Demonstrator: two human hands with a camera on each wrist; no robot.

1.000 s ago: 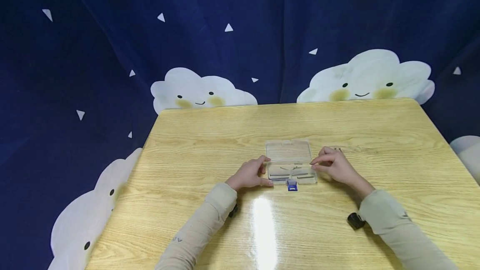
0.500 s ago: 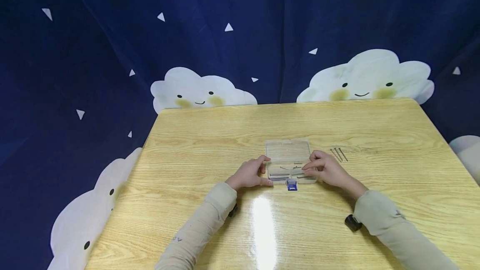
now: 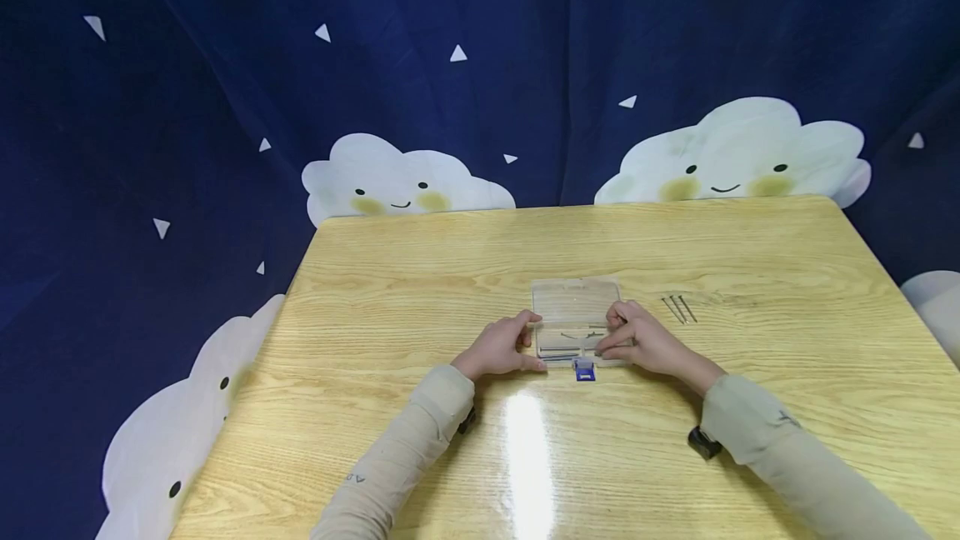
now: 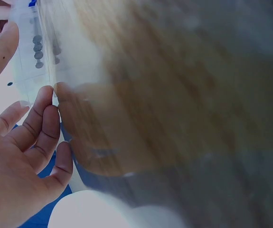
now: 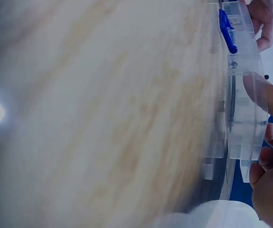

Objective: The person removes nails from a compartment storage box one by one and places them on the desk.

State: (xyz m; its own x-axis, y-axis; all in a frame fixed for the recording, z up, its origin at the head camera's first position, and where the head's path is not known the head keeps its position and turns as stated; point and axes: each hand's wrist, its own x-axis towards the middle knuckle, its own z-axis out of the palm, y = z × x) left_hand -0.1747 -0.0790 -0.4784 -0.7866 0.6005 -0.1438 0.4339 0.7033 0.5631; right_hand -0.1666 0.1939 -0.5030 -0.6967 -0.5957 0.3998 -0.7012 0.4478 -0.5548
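A clear plastic box (image 3: 555, 334) lies on the table with its lid (image 3: 574, 300) folded back and its blue latch (image 3: 585, 372) at the front. My left hand (image 3: 501, 346) holds the box's left end, thumb at the front corner and forefinger at the back. Nails (image 3: 558, 353) lie in the front left compartment, their round heads (image 4: 38, 50) showing in the left wrist view. My right hand (image 3: 643, 342) reaches into the front right compartment. Its thumb (image 5: 256, 91) shows through the clear wall in the right wrist view; I cannot tell whether its fingertips pinch a nail.
Three loose nails (image 3: 679, 308) lie on the wooden table (image 3: 420, 290) to the right of the box. Short thin pieces (image 3: 570, 336) lie in the box's back compartment. A dark blue curtain (image 3: 465, 7) with clouds hangs behind the table.
My right hand has moved left and inward, from the box's right edge into its front right compartment. This uncovers the three loose nails on the table. The left hand stays in place.
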